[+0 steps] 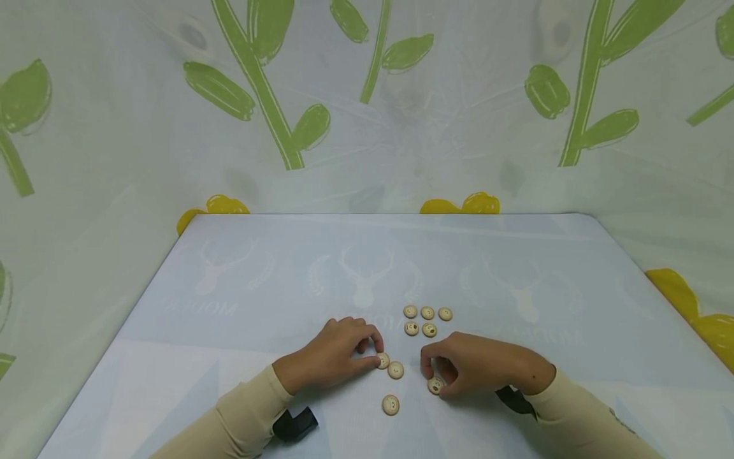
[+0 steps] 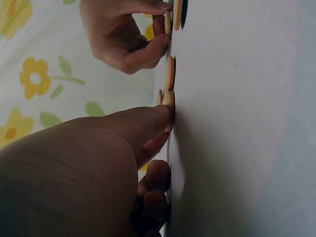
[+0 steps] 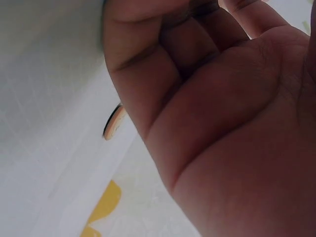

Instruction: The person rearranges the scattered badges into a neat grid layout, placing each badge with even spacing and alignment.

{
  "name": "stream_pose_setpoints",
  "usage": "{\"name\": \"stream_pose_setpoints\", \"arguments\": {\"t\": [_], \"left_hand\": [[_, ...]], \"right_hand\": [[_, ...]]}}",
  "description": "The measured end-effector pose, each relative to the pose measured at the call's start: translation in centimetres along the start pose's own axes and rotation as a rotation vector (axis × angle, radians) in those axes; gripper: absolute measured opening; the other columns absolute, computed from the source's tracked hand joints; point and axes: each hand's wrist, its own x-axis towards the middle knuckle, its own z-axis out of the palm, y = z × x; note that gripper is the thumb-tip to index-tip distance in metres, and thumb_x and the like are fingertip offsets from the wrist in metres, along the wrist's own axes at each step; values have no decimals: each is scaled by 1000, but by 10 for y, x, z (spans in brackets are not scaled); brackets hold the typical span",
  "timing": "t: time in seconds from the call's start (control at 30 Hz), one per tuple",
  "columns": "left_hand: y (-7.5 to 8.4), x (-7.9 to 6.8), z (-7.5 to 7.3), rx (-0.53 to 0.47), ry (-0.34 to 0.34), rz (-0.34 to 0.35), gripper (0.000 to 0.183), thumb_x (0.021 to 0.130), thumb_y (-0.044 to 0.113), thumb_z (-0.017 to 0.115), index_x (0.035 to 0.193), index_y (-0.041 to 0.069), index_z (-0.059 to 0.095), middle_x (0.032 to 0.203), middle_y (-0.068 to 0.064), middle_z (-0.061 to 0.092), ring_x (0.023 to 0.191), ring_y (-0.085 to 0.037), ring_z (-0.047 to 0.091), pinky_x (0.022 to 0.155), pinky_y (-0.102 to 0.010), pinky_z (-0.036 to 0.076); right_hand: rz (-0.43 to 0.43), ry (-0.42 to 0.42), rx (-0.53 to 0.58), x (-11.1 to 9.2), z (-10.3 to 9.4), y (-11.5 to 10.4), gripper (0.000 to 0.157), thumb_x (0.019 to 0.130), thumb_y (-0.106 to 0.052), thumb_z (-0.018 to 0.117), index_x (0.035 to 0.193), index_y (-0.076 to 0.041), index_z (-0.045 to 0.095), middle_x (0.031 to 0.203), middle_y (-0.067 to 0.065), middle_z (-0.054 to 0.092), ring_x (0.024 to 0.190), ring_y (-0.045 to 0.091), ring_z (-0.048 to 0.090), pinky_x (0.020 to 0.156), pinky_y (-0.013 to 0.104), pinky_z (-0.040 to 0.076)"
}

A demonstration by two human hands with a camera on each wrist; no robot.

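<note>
Left grip (image 1: 337,357) pinches one wooden disc (image 1: 383,361); right grip (image 1: 478,363) a second disc (image 1: 435,386); don't bump the third disc (image 1: 395,370) beside left grip.

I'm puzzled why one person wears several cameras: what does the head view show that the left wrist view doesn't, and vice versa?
Only the head view shows the beige sleeves and antler prints on the tabletop. Only the left wrist view shows a whole yellow flower. Both show the left hand, right hand and wooden discs.
</note>
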Motion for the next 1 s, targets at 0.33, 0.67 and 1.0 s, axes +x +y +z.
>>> {"name": "stream_pose_setpoints", "arguments": {"t": [0.33, 0.67, 1.0], "left_hand": [[0, 0, -1, 7, 7, 5, 8, 92, 32, 71, 96, 29, 65, 78, 13, 49, 80, -3, 46, 77, -32, 30], [2, -1, -1, 4, 6, 6, 7, 92, 31, 71, 95, 29, 65, 78, 13, 49, 80, -3, 46, 77, -32, 31], [2, -1, -2, 4, 9, 10, 8, 92, 30, 71, 96, 28, 65, 79, 13, 49, 80, -3, 46, 76, -31, 31]], "right_hand": [[-10, 26, 0, 0, -2, 2, 25, 81, -9, 77, 91, -26, 61, 67, -14, 54, 60, -3, 49, 57, 18, 43], [-5, 44, 13, -1, -5, 5, 22, 81, -13, 77, 93, -25, 62, 67, -14, 55, 61, -2, 50, 57, 19, 43], [-3, 110, -20, -2, -12, 12, 19, 84, -14, 75, 91, -24, 61, 66, -14, 54, 60, -1, 50, 57, 20, 44]]}}
